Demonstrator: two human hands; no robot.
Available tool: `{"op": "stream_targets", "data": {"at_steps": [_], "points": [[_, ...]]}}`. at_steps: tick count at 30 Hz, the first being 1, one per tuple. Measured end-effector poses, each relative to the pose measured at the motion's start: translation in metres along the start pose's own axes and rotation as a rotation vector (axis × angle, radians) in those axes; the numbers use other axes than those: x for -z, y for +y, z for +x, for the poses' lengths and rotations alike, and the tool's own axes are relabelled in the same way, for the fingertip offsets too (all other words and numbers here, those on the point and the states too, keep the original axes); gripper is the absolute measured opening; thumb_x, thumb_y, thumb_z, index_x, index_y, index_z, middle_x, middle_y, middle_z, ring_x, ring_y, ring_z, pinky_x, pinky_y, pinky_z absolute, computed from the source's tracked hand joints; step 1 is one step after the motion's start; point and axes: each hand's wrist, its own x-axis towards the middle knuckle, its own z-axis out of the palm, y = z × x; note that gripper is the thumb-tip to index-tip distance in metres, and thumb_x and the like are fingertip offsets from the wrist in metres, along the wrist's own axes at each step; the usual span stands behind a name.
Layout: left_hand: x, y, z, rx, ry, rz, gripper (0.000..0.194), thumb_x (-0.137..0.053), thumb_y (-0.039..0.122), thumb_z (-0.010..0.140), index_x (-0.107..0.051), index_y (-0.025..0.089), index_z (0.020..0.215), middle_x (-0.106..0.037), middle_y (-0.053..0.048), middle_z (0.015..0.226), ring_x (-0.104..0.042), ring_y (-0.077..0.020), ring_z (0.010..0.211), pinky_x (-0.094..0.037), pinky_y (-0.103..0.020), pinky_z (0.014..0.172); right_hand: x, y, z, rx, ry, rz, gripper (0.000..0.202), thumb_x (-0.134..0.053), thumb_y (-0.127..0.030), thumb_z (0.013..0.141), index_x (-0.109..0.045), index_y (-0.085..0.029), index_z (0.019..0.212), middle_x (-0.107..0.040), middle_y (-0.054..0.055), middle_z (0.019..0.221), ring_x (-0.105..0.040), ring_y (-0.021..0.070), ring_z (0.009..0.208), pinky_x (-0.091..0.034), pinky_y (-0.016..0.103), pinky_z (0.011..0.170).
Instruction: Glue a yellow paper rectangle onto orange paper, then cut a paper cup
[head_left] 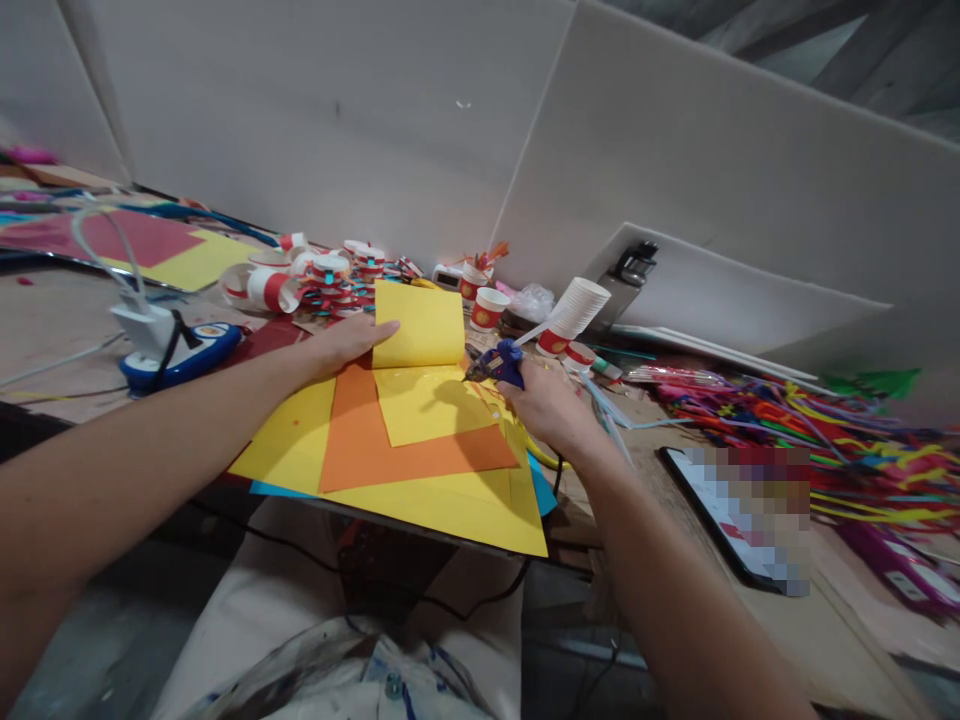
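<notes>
My left hand [349, 342] grips the left edge of a small yellow paper sheet [420, 325], its thumb lying on the raised upper part. The lower yellow piece [431, 415] lies flat on an orange sheet [367, 455], which rests on larger yellow sheets [465, 505]. In my right hand [551, 400] is a dark blue hot glue gun [501, 362]. Its nozzle points left, close above the right side of the lower yellow piece. Whether the tip touches the paper, I cannot tell.
Behind the paper are red-and-white cup pieces [330, 270], a paper cup [489, 308] and a tilted cup stack [577, 310]. A blue power strip [184, 355] sits at left. To the right lie a phone [727, 520] and colourful pipe cleaners [817, 430]. White panels [337, 120] stand behind.
</notes>
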Motion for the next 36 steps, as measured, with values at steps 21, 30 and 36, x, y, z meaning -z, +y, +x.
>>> {"op": "stream_targets", "data": {"at_steps": [21, 30, 36], "points": [[0.001, -0.002, 0.004, -0.009, -0.007, 0.089, 0.035, -0.069, 0.049, 0.072, -0.068, 0.016, 0.084, -0.072, -0.009, 0.082, -0.066, -0.0216, 0.064, -0.048, -0.027, 0.053, -0.01, -0.019, 0.002, 0.121, -0.054, 0.128, 0.031, -0.048, -0.037, 0.088, -0.06, -0.017, 0.107, -0.068, 0.012, 0.105, -0.063, 0.0251, 0.089, -0.041, 0.028, 0.067], [-0.001, 0.0, 0.002, 0.007, 0.015, 0.074, 0.03, -0.069, 0.045, 0.072, -0.068, 0.016, 0.081, -0.071, -0.007, 0.074, -0.067, -0.0229, 0.066, -0.049, -0.028, 0.056, -0.016, -0.024, -0.002, 0.126, -0.058, 0.168, 0.029, -0.048, -0.037, 0.088, -0.059, -0.017, 0.107, -0.069, 0.011, 0.102, -0.063, 0.0236, 0.087, -0.041, 0.027, 0.067], [-0.001, -0.001, 0.003, 0.0, 0.017, 0.077, 0.034, -0.07, 0.046, 0.07, -0.069, 0.016, 0.085, -0.071, -0.009, 0.08, -0.066, -0.0221, 0.062, -0.048, -0.03, 0.054, -0.015, -0.023, -0.002, 0.098, -0.058, 0.156, 0.028, -0.047, -0.034, 0.089, -0.06, -0.016, 0.106, -0.069, 0.013, 0.103, -0.063, 0.0242, 0.089, -0.041, 0.028, 0.068]]}}
